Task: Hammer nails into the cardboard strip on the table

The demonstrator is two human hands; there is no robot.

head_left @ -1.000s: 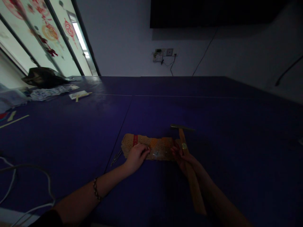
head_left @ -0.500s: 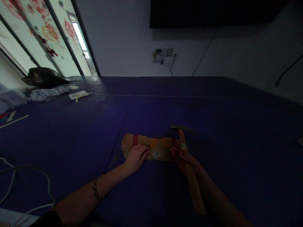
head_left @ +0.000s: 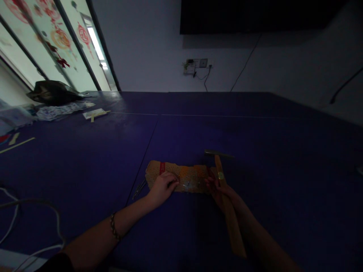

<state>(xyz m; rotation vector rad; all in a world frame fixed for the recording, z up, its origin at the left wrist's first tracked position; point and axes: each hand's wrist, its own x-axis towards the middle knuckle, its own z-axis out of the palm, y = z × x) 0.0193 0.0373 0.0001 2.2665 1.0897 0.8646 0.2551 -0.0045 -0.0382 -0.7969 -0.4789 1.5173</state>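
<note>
A tan, ragged-edged strip (head_left: 154, 172) dotted with many small holes lies flat in front of me, with a red band and orange patches across it. My left hand (head_left: 163, 186) rests on the strip's near left part, thumb and fingers pinched together; whatever they hold is hidden. Right of these fingertips, something clear and shiny (head_left: 187, 185) lies on the strip. My right hand (head_left: 225, 194) holds a hammer (head_left: 234, 230) by its wooden handle, the metal head pointing away from me. Its fingertips reach the strip's right end. Several thin metal rods (head_left: 138, 189) lie beside the strip's left end.
The dark blue table (head_left: 181, 132) has a seam running past the strip's left end. Pale cables (head_left: 58, 219) loop at the lower left. A black bag (head_left: 53, 92), papers (head_left: 59, 110) and a white pad (head_left: 95, 113) lie at the far left.
My left hand has shifted very slightly to the left on the strip. The hammer and my right hand are practically still.
</note>
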